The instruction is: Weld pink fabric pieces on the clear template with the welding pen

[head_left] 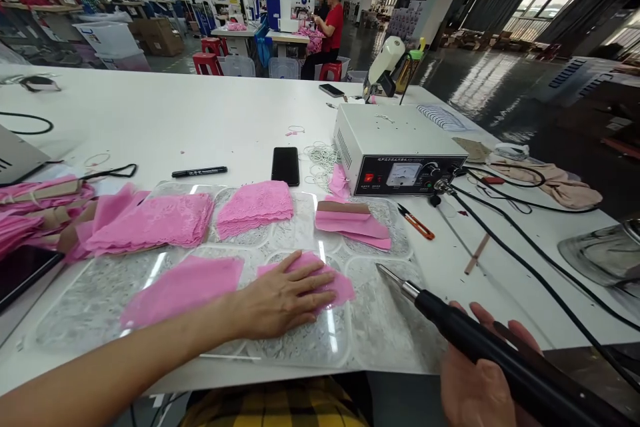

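Observation:
My left hand (286,297) lies flat with its fingers stretched over a small pink fabric piece (343,288) on the clear plastic mat (370,340). In my right hand (480,373) rests a thick black hand tool (465,327) with a pointed metal tip, the fingers curled around its handle. That tip hovers over or touches the mat, right of the pink piece; I cannot tell which. Left of my left hand, partly behind my forearm, is another pink piece (195,287). Behind them sit two stacks of pink lace, a left one (165,220) and a middle one (257,207).
Folded pink fabric with a brown strip (350,221), orange thread snips (417,221) and a black phone (285,166) lie beyond. A metal control box (405,147) stands at the back right; its black cables (525,273) run along the right side, near a glass jar (603,257).

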Tool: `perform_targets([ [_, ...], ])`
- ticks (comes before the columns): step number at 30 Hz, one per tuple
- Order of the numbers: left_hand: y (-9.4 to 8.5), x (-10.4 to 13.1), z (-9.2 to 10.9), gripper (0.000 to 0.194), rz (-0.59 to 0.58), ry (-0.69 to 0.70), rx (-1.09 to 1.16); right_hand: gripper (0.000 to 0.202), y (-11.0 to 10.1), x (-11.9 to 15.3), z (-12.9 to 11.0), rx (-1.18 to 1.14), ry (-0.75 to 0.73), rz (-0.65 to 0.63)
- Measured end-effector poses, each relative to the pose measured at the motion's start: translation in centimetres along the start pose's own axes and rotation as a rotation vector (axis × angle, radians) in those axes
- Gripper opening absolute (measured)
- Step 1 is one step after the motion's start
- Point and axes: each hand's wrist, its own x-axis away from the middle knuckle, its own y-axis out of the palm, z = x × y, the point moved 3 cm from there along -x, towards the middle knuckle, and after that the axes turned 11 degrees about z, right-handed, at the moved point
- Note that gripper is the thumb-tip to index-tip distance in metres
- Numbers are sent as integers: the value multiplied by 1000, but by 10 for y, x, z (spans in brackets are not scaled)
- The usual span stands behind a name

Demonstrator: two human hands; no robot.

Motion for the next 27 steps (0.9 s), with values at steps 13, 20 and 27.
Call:
perform_targets([
  [13, 2, 1, 2, 44, 37, -5, 36, 27, 31, -41, -30, -801, 300, 365],
  [20, 3, 0, 4, 43, 58, 0, 22, 22, 40, -38, -43, -769, 150, 232],
  [27, 5, 1, 4, 43, 80, -10, 50, 21, 44, -39, -48, -767, 53, 181],
])
